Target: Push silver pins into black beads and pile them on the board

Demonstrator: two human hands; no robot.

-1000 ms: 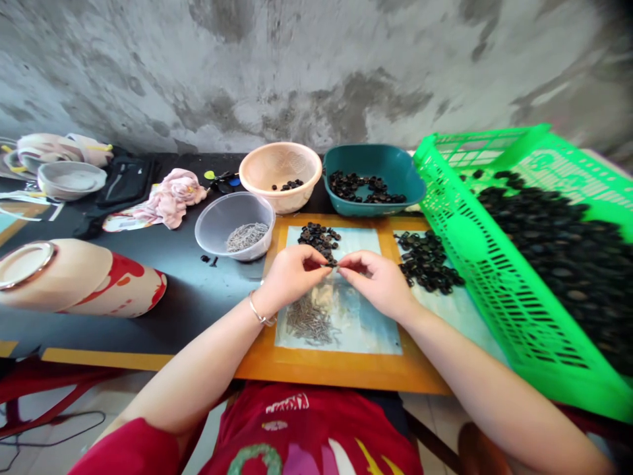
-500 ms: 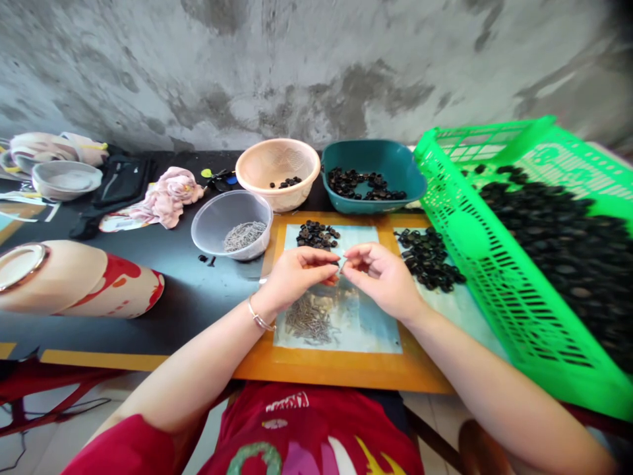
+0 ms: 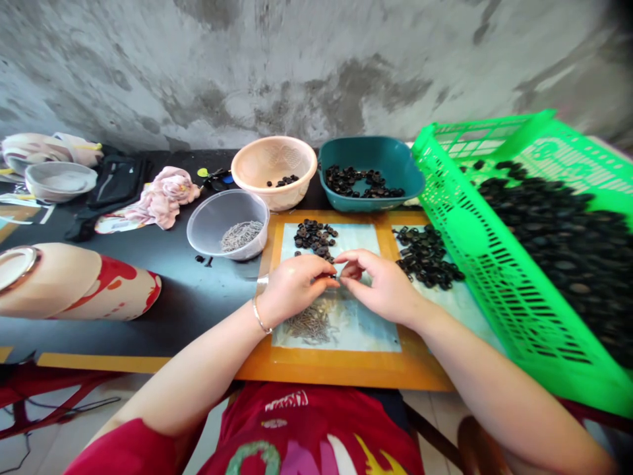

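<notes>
Over the pale sheet (image 3: 366,330), my left hand (image 3: 299,284) pinches a small black part (image 3: 333,277), mostly covered by the fingers. My right hand (image 3: 378,284) meets it fingertip to fingertip, thumb and forefinger closed around something too small to make out. Just beyond the left hand lies a heap of small black round parts (image 3: 314,236). Below the left hand is a pile of thin metal pins (image 3: 309,324). To the right of my right hand sits another pile of black parts (image 3: 428,257).
A green crate (image 3: 475,251) full of black parts stands at right. Behind are a teal basin (image 3: 370,201), a peach basin (image 3: 274,194) and a clear bowl (image 3: 198,227) of metal pins. At left lie a large patterned tumbler (image 3: 84,280) and a pink cloth (image 3: 168,198).
Both hands have come slightly lower and closer together, the fingertips now nearly touching. The left hand has turned over a little, and the black part shows between its fingers.
</notes>
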